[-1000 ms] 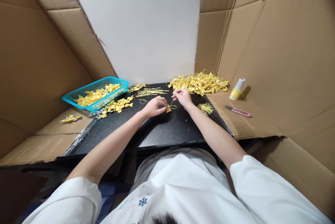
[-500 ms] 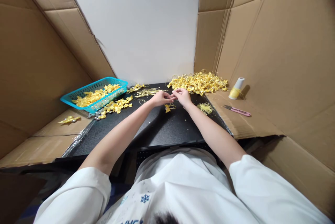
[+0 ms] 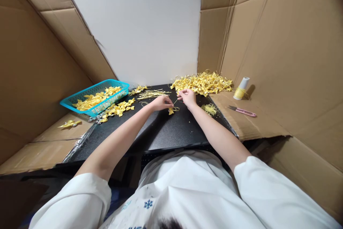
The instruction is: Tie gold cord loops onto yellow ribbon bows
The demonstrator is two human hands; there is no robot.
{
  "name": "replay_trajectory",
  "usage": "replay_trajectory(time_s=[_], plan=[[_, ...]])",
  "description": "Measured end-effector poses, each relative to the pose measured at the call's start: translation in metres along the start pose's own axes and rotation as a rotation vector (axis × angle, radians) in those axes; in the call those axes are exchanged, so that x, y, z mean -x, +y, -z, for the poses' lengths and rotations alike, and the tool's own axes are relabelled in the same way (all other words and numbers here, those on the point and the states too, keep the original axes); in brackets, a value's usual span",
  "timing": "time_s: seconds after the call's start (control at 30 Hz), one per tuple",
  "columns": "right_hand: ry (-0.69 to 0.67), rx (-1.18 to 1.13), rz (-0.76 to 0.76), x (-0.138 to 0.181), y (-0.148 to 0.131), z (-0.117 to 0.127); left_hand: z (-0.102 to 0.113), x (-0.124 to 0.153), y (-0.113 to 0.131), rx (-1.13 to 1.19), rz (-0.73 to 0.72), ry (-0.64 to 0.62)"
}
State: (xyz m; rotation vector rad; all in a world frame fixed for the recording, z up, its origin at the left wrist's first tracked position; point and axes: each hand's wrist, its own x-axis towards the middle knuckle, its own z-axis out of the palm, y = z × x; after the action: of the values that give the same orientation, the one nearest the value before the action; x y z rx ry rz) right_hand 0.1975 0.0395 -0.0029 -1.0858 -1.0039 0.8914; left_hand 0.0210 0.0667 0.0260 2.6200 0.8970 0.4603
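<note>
1. We are seeing a small yellow bow (image 3: 170, 111) sitting around the middle of the dark table (image 3: 158, 139); its own long axis is too small for us to tell.
2. We are noting a loop (image 3: 177, 109) spreading out to the bow's right, running mostly left to right.
3. Left hand (image 3: 162, 103) is the nearer one: the bow is lying just below its fingertips. Its grip looks to be pinching a yellow cord (image 3: 175, 101); whether it is touching the bow too, we cannot tell.
4. We are judging the cord's line as the one that matters: slanting from the left fingertips, away and rightward.
5. Right hand (image 3: 187, 97) is apparently pinching the cord's far end; from that grip, the bow is lying leftward and nearer us, apart.
6. Farther off, we are logging yellow strips (image 3: 153, 94), then heaped bows (image 3: 203, 82).
</note>
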Motion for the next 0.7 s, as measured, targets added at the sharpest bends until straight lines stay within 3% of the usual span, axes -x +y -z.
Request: replay_trajectory(time_s=[0.3, 0.57, 0.7], plan=[[0.012, 0.019, -0.004, 0.003, -0.005, -0.001, 0.007, -0.001, 0.002, -0.131, -0.053, -0.014], [-0.055, -0.026, 0.022, 0.006, -0.007, -0.004, 0.002, -0.012, 0.010, 0.068, 0.137, -0.059], [-0.055, -0.046, 0.016, 0.009, -0.010, -0.004, -0.003, -0.015, 0.009, 0.187, 0.141, -0.054]])
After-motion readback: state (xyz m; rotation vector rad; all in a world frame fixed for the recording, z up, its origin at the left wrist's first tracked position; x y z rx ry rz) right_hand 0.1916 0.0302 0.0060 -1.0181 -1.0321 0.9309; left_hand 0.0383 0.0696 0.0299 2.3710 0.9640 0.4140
